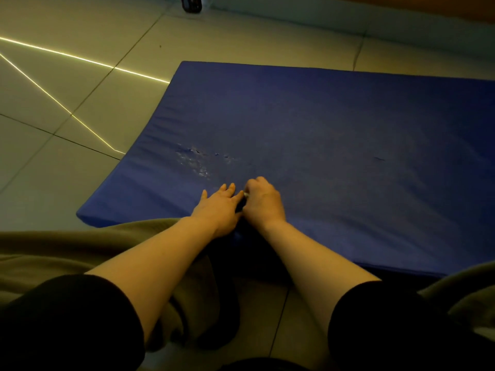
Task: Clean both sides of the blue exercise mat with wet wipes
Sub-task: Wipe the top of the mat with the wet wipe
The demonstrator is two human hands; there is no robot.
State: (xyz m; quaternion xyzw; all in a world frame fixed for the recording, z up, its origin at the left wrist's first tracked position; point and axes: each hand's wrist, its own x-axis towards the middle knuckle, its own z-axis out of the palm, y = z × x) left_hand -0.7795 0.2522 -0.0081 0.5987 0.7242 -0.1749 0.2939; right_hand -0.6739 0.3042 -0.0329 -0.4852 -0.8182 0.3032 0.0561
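Note:
The blue exercise mat (334, 135) lies flat on the tiled floor, filling the middle and right of the view. A worn, flaking patch (194, 160) marks its surface near the front left. My left hand (218, 207) rests flat on the mat near its front edge, fingers straight. Right beside it, my right hand (263, 200) is curled and pressed onto the mat. A small pale bit of a wet wipe (246, 194) shows at its fingers; the rest of the wipe is hidden under the hand.
Pale floor tiles (80, 76) with bright light streaks lie to the left. A dark object (191, 4) stands at the far top edge. An olive blanket or garment (80, 253) covers my legs at the front.

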